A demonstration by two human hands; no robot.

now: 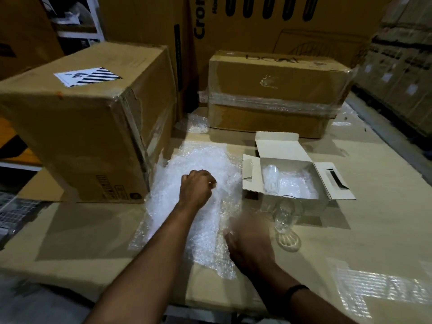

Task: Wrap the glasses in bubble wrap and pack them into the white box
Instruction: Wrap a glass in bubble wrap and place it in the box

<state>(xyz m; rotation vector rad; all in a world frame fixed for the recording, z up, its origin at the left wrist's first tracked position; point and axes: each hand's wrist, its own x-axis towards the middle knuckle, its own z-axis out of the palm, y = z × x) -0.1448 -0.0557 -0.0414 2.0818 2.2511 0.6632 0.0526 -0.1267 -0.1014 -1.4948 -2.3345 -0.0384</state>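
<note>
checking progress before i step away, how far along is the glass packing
Partly done. The white box is open with one glass and bubble wrap inside. In hand: the left hand pinches the bubble wrap sheet while the blurred right hand rests at its edge. Left: the bare glass in front of the box needs wrapping and packing.

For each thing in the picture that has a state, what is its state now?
Small white cardboard box: open, flaps spread, bubble wrap inside.
Clear glass in the box: lying down, unwrapped.
Clear glass on the table: outside the box, unwrapped.
Clear bubble wrap sheet: spread, crumpled.
Left hand: closed on the sheet.
Right hand: blurred, grip unclear.
Large brown cardboard box: taped shut.
</note>
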